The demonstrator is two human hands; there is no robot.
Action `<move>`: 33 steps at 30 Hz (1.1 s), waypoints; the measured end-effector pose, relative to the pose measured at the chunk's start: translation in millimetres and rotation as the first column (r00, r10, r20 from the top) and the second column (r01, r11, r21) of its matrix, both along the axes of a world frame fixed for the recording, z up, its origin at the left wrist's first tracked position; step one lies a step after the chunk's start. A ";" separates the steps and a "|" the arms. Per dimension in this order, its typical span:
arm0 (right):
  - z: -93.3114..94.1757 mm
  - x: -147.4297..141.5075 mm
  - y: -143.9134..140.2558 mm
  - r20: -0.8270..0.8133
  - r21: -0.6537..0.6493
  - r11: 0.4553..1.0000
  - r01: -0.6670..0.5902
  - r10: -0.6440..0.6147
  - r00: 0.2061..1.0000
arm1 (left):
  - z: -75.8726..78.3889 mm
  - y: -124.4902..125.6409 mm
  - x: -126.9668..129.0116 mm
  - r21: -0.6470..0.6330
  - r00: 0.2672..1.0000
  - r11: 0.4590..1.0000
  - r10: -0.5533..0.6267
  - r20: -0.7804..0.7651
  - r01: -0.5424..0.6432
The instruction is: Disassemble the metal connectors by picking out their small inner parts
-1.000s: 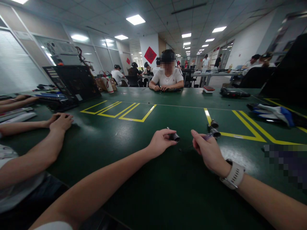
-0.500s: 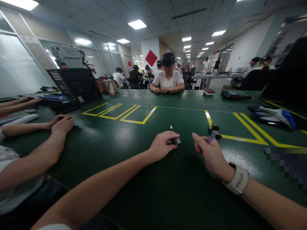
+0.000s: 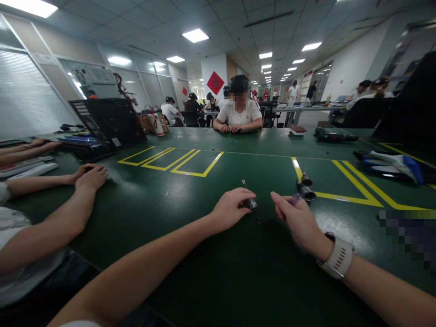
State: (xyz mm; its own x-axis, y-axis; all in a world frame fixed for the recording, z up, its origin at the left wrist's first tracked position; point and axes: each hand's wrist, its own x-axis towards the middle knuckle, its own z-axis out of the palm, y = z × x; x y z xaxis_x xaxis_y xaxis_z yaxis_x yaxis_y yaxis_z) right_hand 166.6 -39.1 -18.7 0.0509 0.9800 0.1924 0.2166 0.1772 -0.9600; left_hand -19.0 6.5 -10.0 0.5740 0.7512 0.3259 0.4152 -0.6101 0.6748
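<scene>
My left hand (image 3: 231,208) is closed around a small metal cylindrical part (image 3: 251,203) with a thin shaft (image 3: 244,183) sticking up behind the fingers. My right hand (image 3: 299,222) grips a screwdriver by its purplish, see-through handle (image 3: 295,199); its thin blade is hard to see against the dark table. On the green tabletop (image 3: 204,200) below my left fingertips lie two tiny dark ring-like pieces (image 3: 258,220). Just beyond my right hand rest metal cylindrical parts (image 3: 308,194), dark and silvery, close together.
Yellow tape (image 3: 190,173) marks boxes on the table. Blue-and-white gloves (image 3: 391,165) and a dark power tool (image 3: 335,135) lie to the right. A co-worker's hands (image 3: 90,176) are at the left; another person (image 3: 238,113) sits opposite. A black case (image 3: 109,122) stands back left.
A second tiny dark piece now shows on the table beside the first, below my left hand. Both hands have kept their grips and barely moved.
</scene>
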 end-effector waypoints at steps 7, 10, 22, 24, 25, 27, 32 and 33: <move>-0.6 -1.5 -1.0 -0.032 -0.011 1.000 -0.004 0.003 0.999 | -4.2 -1.9 7.7 -0.517 0.918 0.855 0.230 0.322 -0.033; -2.7 -1.3 0.2 -0.084 0.011 1.000 0.029 -0.028 0.996 | -2.0 -5.1 9.5 -0.590 0.883 0.806 0.302 0.358 -0.036; 14.5 -8.5 -19.1 0.131 0.169 0.980 -0.104 0.082 0.988 | -5.6 -7.2 9.3 -0.604 0.843 0.793 0.373 0.388 -0.073; 15.0 -10.4 -19.7 0.186 0.179 0.977 -0.112 0.078 0.979 | -5.3 -8.3 9.8 -0.597 0.838 0.798 0.380 0.391 -0.083; 14.3 -11.1 -19.6 0.210 0.187 0.975 -0.121 0.080 0.974 | -4.6 -9.0 10.1 -0.595 0.834 0.798 0.388 0.392 -0.092; 11.9 -11.6 -19.1 0.251 0.210 0.967 -0.145 0.090 0.964 | -2.8 -10.2 10.9 -0.591 0.825 0.799 0.404 0.394 -0.109; 7.5 -13.0 -19.2 0.359 0.275 0.939 -0.206 0.099 0.928 | -2.4 -11.1 12.5 -0.571 0.808 0.809 0.426 0.408 -0.138; 7.5 -13.8 -19.5 0.382 0.285 0.934 -0.218 0.098 0.919 | -3.6 -10.7 12.7 -0.566 0.802 0.812 0.429 0.416 -0.140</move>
